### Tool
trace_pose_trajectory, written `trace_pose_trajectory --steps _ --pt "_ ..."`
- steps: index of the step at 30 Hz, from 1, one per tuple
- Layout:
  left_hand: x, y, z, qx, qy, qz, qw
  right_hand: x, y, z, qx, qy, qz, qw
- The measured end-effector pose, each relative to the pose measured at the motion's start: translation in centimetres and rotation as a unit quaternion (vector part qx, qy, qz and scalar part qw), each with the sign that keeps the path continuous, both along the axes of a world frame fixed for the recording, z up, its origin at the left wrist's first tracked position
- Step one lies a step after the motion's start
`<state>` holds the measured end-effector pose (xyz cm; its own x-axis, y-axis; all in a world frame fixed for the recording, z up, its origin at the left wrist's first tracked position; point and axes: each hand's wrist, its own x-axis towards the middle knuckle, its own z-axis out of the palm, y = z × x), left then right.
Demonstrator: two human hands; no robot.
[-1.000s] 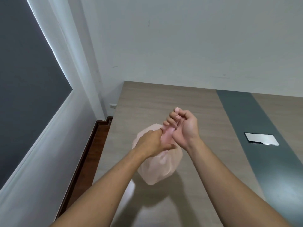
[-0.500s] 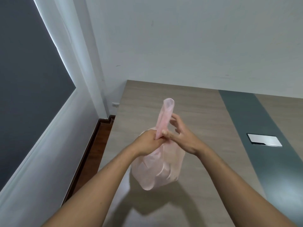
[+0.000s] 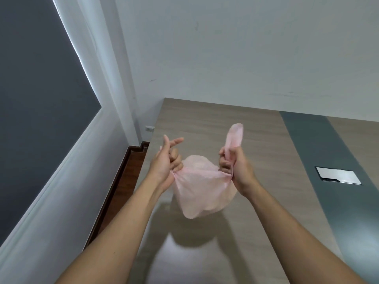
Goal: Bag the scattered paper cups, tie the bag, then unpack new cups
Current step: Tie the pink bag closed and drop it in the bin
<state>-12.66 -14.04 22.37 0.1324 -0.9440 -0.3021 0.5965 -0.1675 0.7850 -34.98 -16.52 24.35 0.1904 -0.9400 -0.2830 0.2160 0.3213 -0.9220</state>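
Note:
A pale pink plastic bag (image 3: 202, 191) hangs in the air above the wooden table (image 3: 256, 140), bulging with contents I cannot make out. My left hand (image 3: 167, 162) pinches the bag's left top corner, with two fingers sticking out. My right hand (image 3: 235, 167) is closed on the right corner, and a loop of the bag's handle (image 3: 234, 136) stands up above that fist. The top of the bag is stretched taut between the two hands. No loose cups are visible.
A dark grey strip (image 3: 328, 171) runs along the table with a silver flap plate (image 3: 338, 178) set in it. The table's left edge borders a gap down to a brown floor (image 3: 127, 177). White walls and a dark window (image 3: 37, 99) stand to the left.
My hands were together at the bag's neck; they have moved apart, each pulling one corner sideways. The upright handle loop has gone right with my right hand.

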Motion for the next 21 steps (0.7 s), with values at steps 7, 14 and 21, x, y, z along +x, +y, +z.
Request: trace_pose_trajectory --steps 7,14,21 --pt "-0.8 -0.3 1.1 -0.023 0.128 0.057 0.99 2.5 2.9 0.8 -0.189 0.321 0.22 0.902" --pt "0.5 1.0 2.3 -0.069 -0.011 -0.025 0.997 3.9 3.3 0.7 -0.137 0.299 0.167 0.93" --pt "2.6 5.1 0.5 -0.086 -0.299 -0.175 0.934 3.8 2.9 2.1 -0.096 0.195 0.118 0.969"
